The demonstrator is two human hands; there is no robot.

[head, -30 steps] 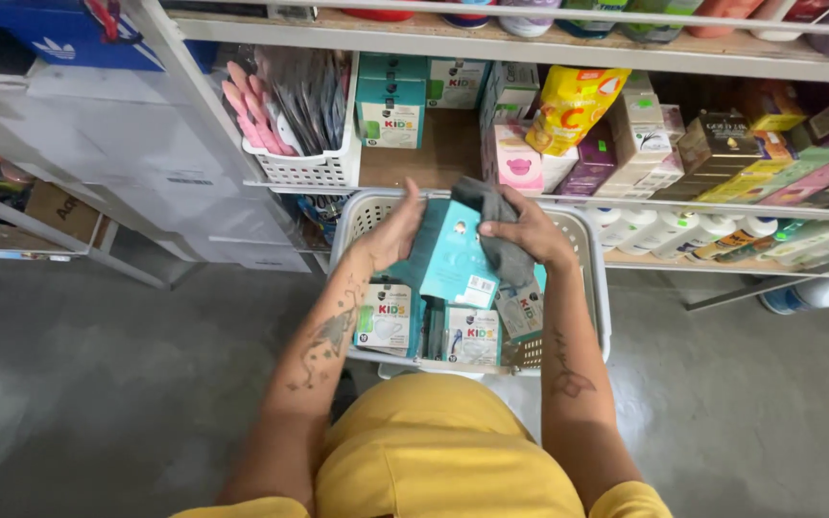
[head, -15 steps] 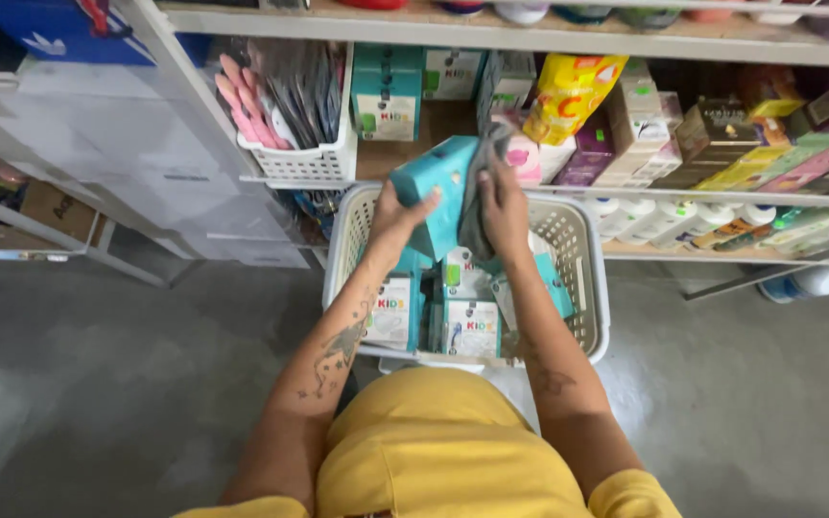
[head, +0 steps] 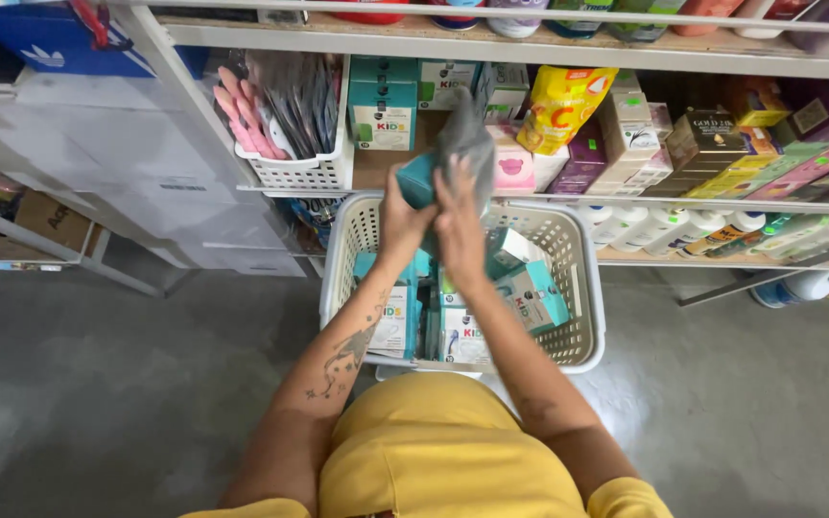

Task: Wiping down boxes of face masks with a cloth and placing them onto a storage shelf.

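We have a teal box [head: 418,180] lifted out above the far rim of the white laundry basket [head: 587,317], raised level with the shelf edge [head: 683,203], with a grey cloth [head: 465,139] bunched over its top. Our left hand [head: 401,223] is clasped round the lower side of the box, and our right hand [head: 460,223] presses against it and pinches the cloth; both are closed on the pair, not loose.

The hold looks shared and a little crowded. If the right hand's fingers shift on the cloth, we judge the box could slide from a one-sided grip and drop back among the teal and white cartons [head: 453,317] standing in the basket, denting them.

Just beyond, the shelf is packed: more teal cartons [head: 382,105] at its left end beside a small white basket [head: 311,165], a pink packet [head: 512,165] and a yellow pouch [head: 560,104] close by. Pushing forward blind under the cloth could knock those over.
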